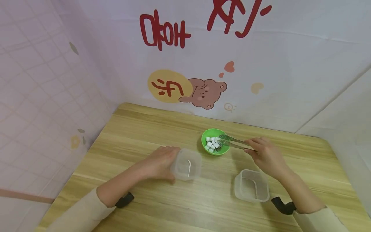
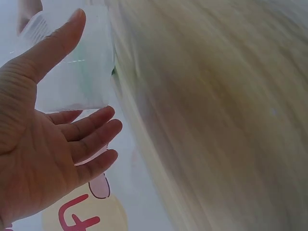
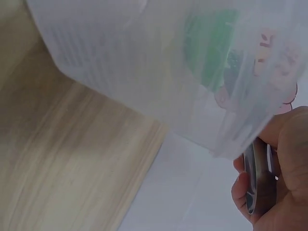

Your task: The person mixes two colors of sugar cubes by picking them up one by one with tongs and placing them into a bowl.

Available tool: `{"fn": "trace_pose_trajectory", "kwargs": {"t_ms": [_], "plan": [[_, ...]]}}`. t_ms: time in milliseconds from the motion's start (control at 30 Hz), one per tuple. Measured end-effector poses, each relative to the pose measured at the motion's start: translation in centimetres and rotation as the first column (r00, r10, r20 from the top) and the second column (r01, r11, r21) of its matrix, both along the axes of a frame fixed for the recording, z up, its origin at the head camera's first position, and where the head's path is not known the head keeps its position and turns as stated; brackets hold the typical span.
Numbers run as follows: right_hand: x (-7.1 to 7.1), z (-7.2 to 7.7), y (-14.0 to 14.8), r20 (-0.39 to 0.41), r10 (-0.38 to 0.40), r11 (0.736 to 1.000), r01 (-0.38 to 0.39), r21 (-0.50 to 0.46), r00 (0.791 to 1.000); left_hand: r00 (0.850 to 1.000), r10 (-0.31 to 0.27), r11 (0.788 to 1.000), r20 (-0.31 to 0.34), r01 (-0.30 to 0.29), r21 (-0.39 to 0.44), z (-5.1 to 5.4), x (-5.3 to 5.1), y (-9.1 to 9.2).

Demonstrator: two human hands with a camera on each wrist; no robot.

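Note:
In the head view my right hand [image 1: 268, 158] grips metal food tongs [image 1: 236, 139], their perforated ends spread over a green bowl [image 1: 203, 146] of small white cubes [image 1: 211, 145]. The right wrist view shows the bent end of the tongs [image 3: 260, 183] in that hand's palm. My left hand [image 1: 160, 162] is at the left side of a translucent plastic container [image 1: 192, 164], thumb on the near side and fingers on the far side. In the left wrist view those fingers [image 2: 91, 137] look fairly straight; whether they press the container cannot be told.
A second translucent container [image 1: 251, 187] stands on the wooden table [image 1: 203, 206], below my right hand. Dark curved pieces [image 1: 282, 206] sit at both wrists. A white printed backdrop [image 1: 272, 64] rises behind the table and at its sides.

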State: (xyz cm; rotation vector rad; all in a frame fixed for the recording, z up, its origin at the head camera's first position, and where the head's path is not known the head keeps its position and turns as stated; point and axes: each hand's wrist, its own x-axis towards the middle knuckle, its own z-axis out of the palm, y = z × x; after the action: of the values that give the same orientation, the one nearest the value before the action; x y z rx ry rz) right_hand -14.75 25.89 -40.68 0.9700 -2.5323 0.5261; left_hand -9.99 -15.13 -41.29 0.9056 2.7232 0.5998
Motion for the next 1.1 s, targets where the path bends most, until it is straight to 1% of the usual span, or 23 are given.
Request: {"fn": "trace_pose_trajectory", "kwargs": {"t_ms": [133, 333, 467, 633, 733, 900, 1100], "plan": [[0.3, 0.0, 0.1, 0.021, -0.011, 1.0, 0.011, -0.007, 1.0, 1.0, 0.0, 1.0, 0.003, 0.0, 0.003, -0.2, 0.0, -0.3], [1.0, 0.4, 1.3, 0.052, -0.03, 0.999, 0.032, -0.04, 0.998, 1.0, 0.014, 1.0, 0.007, -0.014, -0.012, -0.5, 0.1, -0.6], [1.4, 0.1, 2.5, 0.043, -0.054, 0.997, 0.056, -0.045, 0.998, 1.0, 0.024, 1.0, 0.02, -0.023, -0.008, -0.7, 0.1, -0.8], [1.8, -0.4, 3.9, 0.01, -0.091, 0.994, 0.091, -0.054, 0.996, 0.999, 0.03, 1.0, 0.038, -0.03, 0.007, -0.8, 0.3, -1.0], [1.9, -0.8, 4.8, 0.01, -0.11, 0.992, 0.11, -0.063, 0.994, 0.999, 0.03, 0.999, 0.043, -0.031, 0.012, -0.8, 0.4, -1.1], [2.1, -1.7, 6.1, 0.047, -0.117, 0.991, 0.12, -0.066, 0.992, 0.999, 0.036, 0.999, 0.034, -0.035, -0.003, -0.7, 0.4, -1.2], [2.7, -3.2, 7.4, 0.095, -0.125, 0.992, 0.126, -0.007, 0.988, 0.998, 0.046, 0.999, 0.036, -0.045, -0.017, -0.7, 0.5, -1.1]]}}
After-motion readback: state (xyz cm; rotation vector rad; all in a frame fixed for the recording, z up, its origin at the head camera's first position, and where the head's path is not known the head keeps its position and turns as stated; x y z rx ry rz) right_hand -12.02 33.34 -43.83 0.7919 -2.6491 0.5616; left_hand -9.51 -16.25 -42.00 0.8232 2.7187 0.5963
